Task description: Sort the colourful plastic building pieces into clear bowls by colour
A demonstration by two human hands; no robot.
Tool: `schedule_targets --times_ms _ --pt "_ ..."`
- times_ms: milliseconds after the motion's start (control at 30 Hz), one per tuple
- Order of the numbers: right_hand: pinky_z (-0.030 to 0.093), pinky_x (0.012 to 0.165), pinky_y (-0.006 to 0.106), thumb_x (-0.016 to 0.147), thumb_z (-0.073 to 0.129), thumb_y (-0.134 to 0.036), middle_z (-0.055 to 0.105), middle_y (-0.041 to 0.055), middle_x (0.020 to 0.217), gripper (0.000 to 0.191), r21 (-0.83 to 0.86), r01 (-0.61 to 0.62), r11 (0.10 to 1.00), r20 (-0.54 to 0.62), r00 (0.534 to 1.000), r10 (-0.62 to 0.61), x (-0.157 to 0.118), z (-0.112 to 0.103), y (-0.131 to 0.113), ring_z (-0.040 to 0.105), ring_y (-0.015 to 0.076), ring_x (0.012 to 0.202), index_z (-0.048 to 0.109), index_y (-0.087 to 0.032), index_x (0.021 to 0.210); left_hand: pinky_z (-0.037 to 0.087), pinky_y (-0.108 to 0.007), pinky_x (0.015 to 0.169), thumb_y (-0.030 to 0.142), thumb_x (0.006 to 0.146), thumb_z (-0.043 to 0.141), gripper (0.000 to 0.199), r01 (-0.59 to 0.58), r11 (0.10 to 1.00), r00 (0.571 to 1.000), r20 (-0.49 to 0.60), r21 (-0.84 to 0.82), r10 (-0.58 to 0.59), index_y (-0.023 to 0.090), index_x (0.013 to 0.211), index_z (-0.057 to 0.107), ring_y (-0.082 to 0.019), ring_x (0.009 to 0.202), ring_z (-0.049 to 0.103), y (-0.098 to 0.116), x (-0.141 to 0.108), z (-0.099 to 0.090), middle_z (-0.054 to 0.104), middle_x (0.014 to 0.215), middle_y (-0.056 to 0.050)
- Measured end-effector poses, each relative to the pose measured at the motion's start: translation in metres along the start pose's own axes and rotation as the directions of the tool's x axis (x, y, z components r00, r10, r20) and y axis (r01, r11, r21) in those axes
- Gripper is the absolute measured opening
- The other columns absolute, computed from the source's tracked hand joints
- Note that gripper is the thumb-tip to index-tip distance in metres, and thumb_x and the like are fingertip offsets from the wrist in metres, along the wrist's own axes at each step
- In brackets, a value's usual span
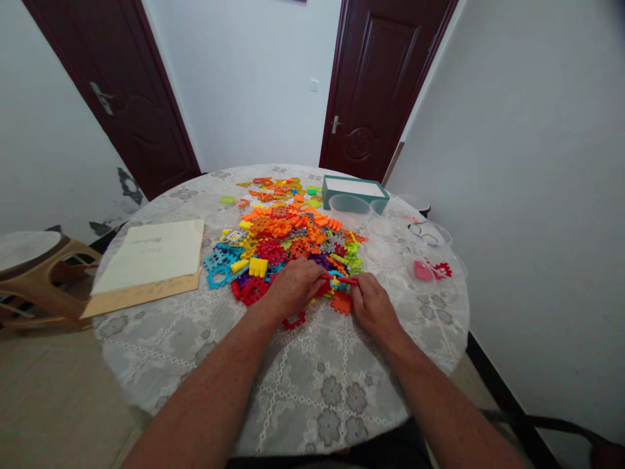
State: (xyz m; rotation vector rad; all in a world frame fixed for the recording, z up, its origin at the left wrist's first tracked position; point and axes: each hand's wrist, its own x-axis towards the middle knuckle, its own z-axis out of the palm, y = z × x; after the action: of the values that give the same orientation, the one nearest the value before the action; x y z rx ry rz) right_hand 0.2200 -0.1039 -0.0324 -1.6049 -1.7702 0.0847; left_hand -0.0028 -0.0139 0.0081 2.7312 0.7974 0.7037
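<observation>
A heap of colourful plastic building pieces [280,228] covers the middle of the round table. At its near right edge, my left hand [299,286] pinches one end of a thin red piece [347,281]. The other end is between the closed fingers of my right hand [374,303]. Small blue and yellow pieces show between the hands, and whether they are joined to the red one I cannot tell. An orange square piece [342,302] lies just below, and a red piece [294,321] rests on the cloth under my left wrist.
Papers [151,255] lie on the table's left. A green box [355,190] and a clear round container [349,205] stand behind the heap. To the right are clear containers, glasses [424,233] and red pieces [443,269]. A wooden stool [53,280] stands at far left.
</observation>
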Motion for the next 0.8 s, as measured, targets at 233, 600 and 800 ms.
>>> schedule_targets --times_ms 233,600,800 --pt "0.051 0.08 0.033 0.1 0.053 -0.035 0.072 0.005 0.097 0.023 0.321 -0.12 0.939 -0.055 0.988 0.145 -0.003 -0.007 -0.012 0.065 0.0214 0.086 0.066 -0.02 0.113 0.054 -0.039 0.097 0.03 0.101 0.058 0.033 0.227 0.925 0.942 -0.173 -0.303 -0.288 0.024 0.133 0.063 -0.024 0.11 0.071 0.005 0.003 -0.001 0.075 0.123 -0.008" --pt "0.051 0.073 0.028 0.093 0.065 -0.036 0.069 0.0015 0.094 0.024 0.623 -0.256 0.739 0.043 0.955 0.294 0.002 0.01 -0.02 0.062 0.0174 0.079 0.067 -0.024 0.114 0.056 -0.03 0.069 0.047 0.095 0.065 0.033 0.337 0.549 0.936 0.211 -0.765 -0.282 0.024 0.118 0.062 -0.019 0.079 0.07 0.012 0.007 -0.005 0.075 0.092 -0.001" --pt "0.043 0.049 0.024 0.085 0.071 -0.039 0.066 -0.0024 0.078 0.029 0.806 -0.388 0.448 0.275 0.914 0.297 0.006 0.003 -0.026 0.056 0.0128 0.053 0.062 -0.024 0.108 0.057 -0.031 0.074 0.047 0.091 0.07 0.029 0.332 0.519 0.943 0.266 -0.788 -0.199 0.024 0.108 0.067 -0.021 0.085 0.072 0.019 0.009 -0.011 0.076 0.096 -0.003"
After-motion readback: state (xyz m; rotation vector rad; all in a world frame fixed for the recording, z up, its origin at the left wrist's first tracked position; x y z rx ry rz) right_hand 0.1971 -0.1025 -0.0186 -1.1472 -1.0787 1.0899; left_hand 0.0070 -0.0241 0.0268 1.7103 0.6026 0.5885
